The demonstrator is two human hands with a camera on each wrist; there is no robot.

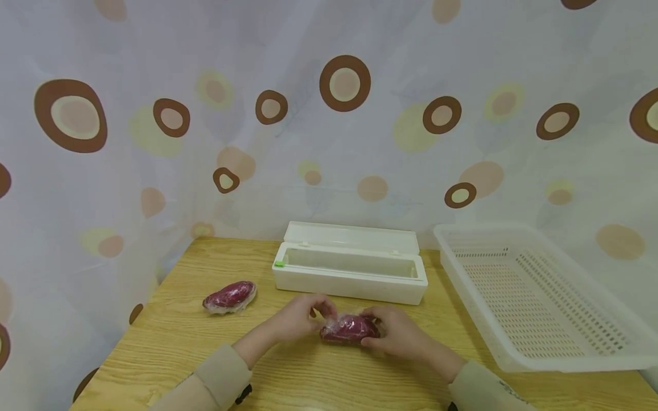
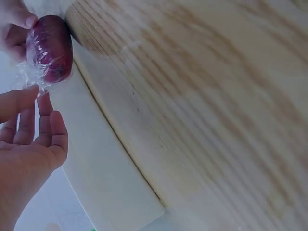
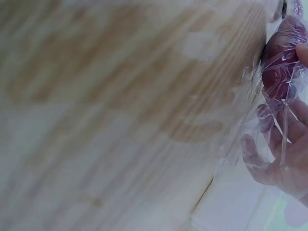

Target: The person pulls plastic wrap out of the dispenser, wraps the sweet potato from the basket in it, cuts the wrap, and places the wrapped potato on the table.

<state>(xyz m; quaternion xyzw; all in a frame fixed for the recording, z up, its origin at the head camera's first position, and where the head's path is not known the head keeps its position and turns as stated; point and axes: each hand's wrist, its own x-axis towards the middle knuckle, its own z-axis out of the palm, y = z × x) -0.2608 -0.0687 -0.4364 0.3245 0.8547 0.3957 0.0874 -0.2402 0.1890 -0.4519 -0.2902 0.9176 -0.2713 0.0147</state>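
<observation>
A purple-red oblong vegetable (image 1: 350, 329), possibly a sweet potato, lies on the wooden table, wrapped in clear cling film. My left hand (image 1: 304, 317) is at its left end; in the left wrist view, thumb and forefinger of this hand (image 2: 33, 137) pinch the gathered cling film (image 2: 36, 79). The right hand (image 1: 398, 332) holds the vegetable's other end, thumb in front and fingers behind. Loose film hangs over the right fingers (image 3: 284, 149) in the right wrist view. A second film-wrapped purple-red vegetable (image 1: 229, 297) rests farther left, apart from both hands.
Just behind the hands stands a long white box (image 1: 349, 287) with its lid (image 1: 352, 237) raised and a green piece (image 1: 280, 264) at its left end. To the right sits a white perforated plastic basket (image 1: 478, 308). A dotted curtain (image 1: 319, 148) hangs behind the table (image 1: 303, 377).
</observation>
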